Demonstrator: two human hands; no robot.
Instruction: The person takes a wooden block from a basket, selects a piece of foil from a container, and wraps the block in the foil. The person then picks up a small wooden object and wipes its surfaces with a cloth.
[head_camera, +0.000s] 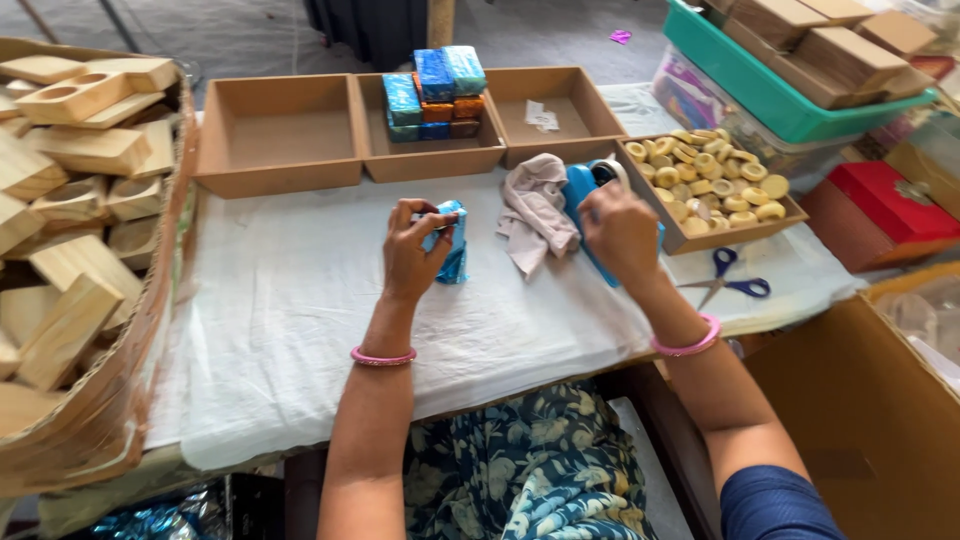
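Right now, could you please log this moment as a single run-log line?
left hand: holds blue wrapped block upright on white cloth | right hand: on blue tape dispenser | scissors: idle

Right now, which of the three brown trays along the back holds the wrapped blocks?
The middle tray: blue and orange wrapped blocks are stacked in it. The left one is bare, the right holds only a paper scrap.
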